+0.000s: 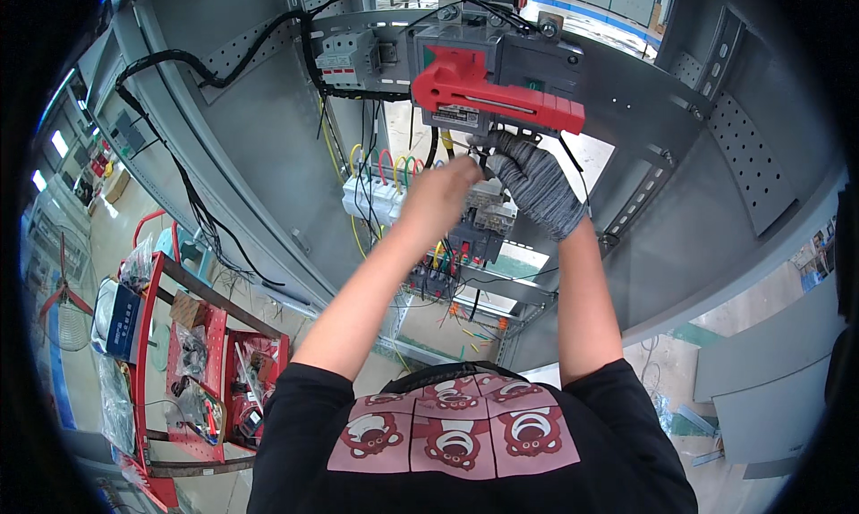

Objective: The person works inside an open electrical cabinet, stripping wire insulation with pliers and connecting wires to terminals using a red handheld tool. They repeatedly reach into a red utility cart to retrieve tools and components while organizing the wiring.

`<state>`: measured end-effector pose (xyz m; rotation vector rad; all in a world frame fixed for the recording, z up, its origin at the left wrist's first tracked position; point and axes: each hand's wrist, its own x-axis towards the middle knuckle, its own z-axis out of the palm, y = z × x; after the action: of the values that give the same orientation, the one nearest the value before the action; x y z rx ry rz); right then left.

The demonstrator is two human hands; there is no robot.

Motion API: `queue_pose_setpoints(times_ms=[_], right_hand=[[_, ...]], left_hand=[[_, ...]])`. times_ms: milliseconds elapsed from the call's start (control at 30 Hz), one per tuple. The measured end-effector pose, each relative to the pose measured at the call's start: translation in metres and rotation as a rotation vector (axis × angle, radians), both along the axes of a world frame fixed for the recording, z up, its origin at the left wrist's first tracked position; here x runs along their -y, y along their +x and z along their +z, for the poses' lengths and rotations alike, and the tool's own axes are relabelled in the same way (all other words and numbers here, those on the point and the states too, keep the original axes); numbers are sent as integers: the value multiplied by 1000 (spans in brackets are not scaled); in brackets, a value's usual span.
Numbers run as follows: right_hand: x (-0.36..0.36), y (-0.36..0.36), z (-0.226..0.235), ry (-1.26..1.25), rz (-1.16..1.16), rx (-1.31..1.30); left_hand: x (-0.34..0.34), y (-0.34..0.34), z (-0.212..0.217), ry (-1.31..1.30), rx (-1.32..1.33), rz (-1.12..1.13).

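Observation:
Both my arms reach into a grey metal cabinet, to the underside of a switch with a large red handle. Slightly blurred, my bare left hand has its fingertips drawn together beside black and yellow cable ends. What it pinches is too small to make out. My right hand, in a grey knit glove, curls its fingers just below the switch and almost meets the left fingertips. Its grip hides whatever is inside. Under my hands sit white breakers with coloured wire loops and a darker breaker.
A black wire bundle runs along the cabinet's upper left, past a small grey breaker block. Perforated metal rails line the right side. At lower left stands a red cart with bags and tools. Loose wires hang below the breakers.

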<state>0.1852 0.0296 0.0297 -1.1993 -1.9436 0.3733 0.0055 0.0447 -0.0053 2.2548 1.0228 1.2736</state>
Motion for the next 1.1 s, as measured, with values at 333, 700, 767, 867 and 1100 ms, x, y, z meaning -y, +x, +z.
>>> queue_pose_setpoints(times_ms=[333, 700, 767, 867, 1100], right_hand=[[7, -11, 3, 181, -215, 573], [-6, -7, -15, 152, -90, 164], [16, -16, 5, 49, -137, 379], [18, -11, -1, 272, -149, 533], [7, -6, -5, 333, -126, 490]], left_hand=[[42, -30, 61, 382, -674, 94], [11, -8, 0, 63, -193, 107], [32, 5, 5, 48, -377, 143], [43, 5, 20, 128, -486, 70], [10, -52, 65, 398, -376, 68]])
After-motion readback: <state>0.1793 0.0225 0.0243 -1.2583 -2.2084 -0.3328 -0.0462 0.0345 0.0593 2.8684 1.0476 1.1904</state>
